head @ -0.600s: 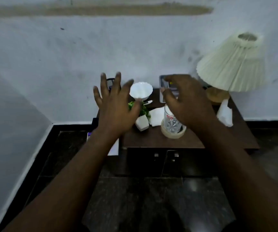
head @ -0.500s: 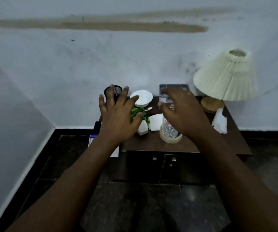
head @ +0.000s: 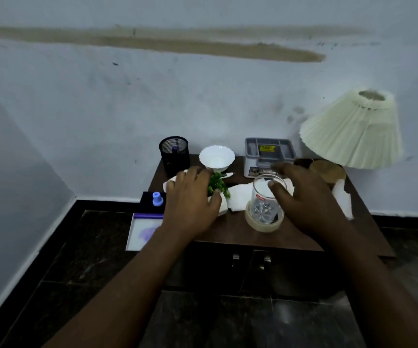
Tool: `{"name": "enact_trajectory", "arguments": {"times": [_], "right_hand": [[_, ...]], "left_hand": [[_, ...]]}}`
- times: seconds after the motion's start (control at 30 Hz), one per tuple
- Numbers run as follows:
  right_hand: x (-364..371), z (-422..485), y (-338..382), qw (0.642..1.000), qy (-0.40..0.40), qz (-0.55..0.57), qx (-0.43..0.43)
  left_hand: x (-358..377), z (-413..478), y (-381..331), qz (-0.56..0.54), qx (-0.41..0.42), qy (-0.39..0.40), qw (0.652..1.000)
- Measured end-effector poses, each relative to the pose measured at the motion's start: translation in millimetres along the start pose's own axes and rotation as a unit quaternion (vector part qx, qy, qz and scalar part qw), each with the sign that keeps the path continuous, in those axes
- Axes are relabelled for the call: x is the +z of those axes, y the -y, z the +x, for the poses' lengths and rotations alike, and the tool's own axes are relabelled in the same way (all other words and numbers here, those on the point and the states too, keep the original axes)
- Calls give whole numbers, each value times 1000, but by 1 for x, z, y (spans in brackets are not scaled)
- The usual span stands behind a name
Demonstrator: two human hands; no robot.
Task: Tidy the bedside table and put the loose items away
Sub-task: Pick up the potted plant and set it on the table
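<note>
The glass stood near the front of the bedside table, inside a beige ring; probably light, rigid, slick and breakable, best gripped round its middle. The right hand hovered beside it, fingers spread, holding nothing; the left hand, likewise splayed and empty, hung over the small plant. Counted: one glass, one bowl, one mesh cup, at least two crumpled tissues

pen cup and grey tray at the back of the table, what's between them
A white scalloped bowl stands between the black mesh pen cup and the grey tray, touching neither; the head view shows it.
</note>
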State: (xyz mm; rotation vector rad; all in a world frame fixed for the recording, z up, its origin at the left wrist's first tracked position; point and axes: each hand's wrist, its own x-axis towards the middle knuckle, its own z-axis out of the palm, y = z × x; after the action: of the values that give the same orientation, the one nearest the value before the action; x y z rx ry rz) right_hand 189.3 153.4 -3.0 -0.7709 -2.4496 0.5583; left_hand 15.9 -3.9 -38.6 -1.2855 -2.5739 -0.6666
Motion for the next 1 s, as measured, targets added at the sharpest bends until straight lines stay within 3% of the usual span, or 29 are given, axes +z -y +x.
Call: {"name": "enact_trajectory", "arguments": {"times": [0.1,0.23,0.37,0.57,0.77,0.83,0.9,1.0], "right_hand": [[11,8,10,1000,10,-22,0],[18,20,23,1000,-11,-22,11],[24,29,31,1000,-1,0,16],[31,34,36,1000,-2,1,8],[33,34,46,995,-41,-94,-1],[34,34,50,993,-66,-99,-16],[36,39,52,994,-79,-65,-39],[42,47,60,991,-91,81,-54]], "left_hand": [[12,4,-4,-88,-55,68,992],[35,5,-12,-36,-146,119,981],[51,9,-19,-47,-191,92,976],[59,9,-17,-63,-187,55,979],[40,11,-6,-225,-226,21,948],[28,12,3,-297,-238,14,925],[16,15,14,-402,-258,14,878],[-1,22,27,-599,-260,49,755]]}}
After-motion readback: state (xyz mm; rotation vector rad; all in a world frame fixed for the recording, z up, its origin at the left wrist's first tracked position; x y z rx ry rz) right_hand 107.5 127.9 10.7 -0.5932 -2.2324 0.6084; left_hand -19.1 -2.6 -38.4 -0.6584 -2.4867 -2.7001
